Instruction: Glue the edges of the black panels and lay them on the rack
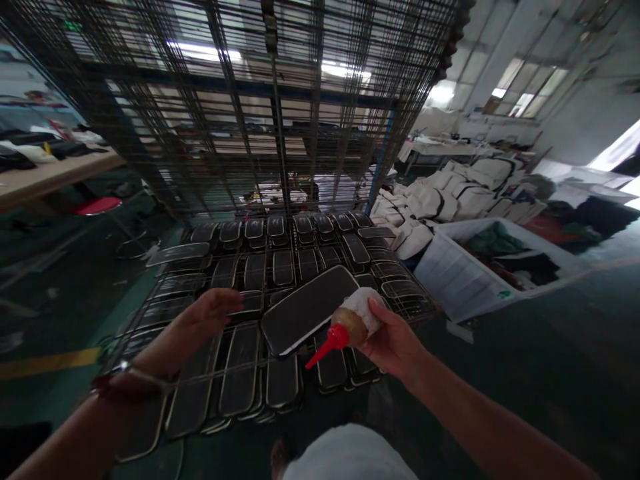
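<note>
My right hand (393, 337) is wrapped round a squeeze bottle (353, 320) with a red pointed nozzle and a white wrapping on its body. The nozzle points down and to the left. Behind the bottle, a dark, round-cornered panel (307, 310) lies slantwise over other panels, with a pale strip along its lower edge. My left hand (213, 315) hovers to the left of this panel, apart from it, with its fingers stretched out, slightly blurred and holding nothing. Beneath both hands, several rows of similar dark panels (240, 370) with pale edges rest on a wire rack.
Wire rack shelves (280, 87) rise in front of me, tilted upward. On the right stands a white plastic bin (455, 277) with dark cloth inside, beside a heap of white pieces (450, 193). A red stool (97, 205) and a table (60, 175) are on the left.
</note>
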A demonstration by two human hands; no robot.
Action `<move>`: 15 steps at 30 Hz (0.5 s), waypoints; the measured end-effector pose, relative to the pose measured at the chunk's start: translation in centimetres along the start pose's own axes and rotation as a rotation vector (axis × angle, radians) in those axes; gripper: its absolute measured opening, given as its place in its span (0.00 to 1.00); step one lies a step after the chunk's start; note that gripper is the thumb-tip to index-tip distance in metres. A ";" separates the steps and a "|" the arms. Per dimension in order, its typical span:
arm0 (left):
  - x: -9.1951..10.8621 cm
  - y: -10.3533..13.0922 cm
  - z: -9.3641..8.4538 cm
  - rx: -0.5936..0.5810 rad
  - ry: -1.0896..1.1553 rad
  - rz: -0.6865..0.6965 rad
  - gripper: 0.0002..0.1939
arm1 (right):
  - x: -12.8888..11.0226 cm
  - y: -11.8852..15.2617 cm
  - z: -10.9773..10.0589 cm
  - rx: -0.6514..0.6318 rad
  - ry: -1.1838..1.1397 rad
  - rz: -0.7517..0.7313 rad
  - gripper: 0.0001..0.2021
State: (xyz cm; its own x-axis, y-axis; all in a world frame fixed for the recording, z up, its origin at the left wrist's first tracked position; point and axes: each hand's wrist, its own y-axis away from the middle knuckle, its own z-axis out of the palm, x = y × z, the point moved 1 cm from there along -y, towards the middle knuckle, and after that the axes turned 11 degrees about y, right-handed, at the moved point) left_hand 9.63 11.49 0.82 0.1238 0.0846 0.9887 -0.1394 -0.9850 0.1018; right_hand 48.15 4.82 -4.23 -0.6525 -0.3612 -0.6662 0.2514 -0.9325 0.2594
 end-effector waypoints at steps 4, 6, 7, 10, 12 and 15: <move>3.3 -3.8 4.5 -0.306 -0.048 -0.134 0.34 | 0.0 0.3 0.5 -0.063 0.057 0.031 0.28; 4.3 -4.7 7.0 -0.401 -0.076 -0.213 0.30 | 0.1 0.3 0.8 -0.092 0.085 0.046 0.28; 4.5 -4.8 8.1 -0.437 -0.087 -0.251 0.27 | 0.3 0.3 1.0 -0.099 0.097 0.050 0.29; 4.3 -4.8 10.2 -0.496 -0.079 -0.337 0.19 | 0.6 0.4 1.1 -0.099 0.107 0.043 0.29; 3.8 -4.5 10.2 -0.475 -0.049 -0.337 0.17 | 0.4 0.8 0.8 -0.080 0.099 0.019 0.29; 3.1 -3.9 9.0 -0.424 -0.014 -0.282 0.16 | -1.1 1.6 0.0 -0.006 0.097 -0.065 0.29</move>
State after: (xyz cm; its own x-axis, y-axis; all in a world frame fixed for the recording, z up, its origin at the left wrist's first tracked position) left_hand 19.35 14.27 2.49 0.2265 0.3340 0.9150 -0.4849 -0.7760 0.4033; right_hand 49.29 3.75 -3.06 -0.5953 -0.2984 -0.7460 0.2152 -0.9538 0.2098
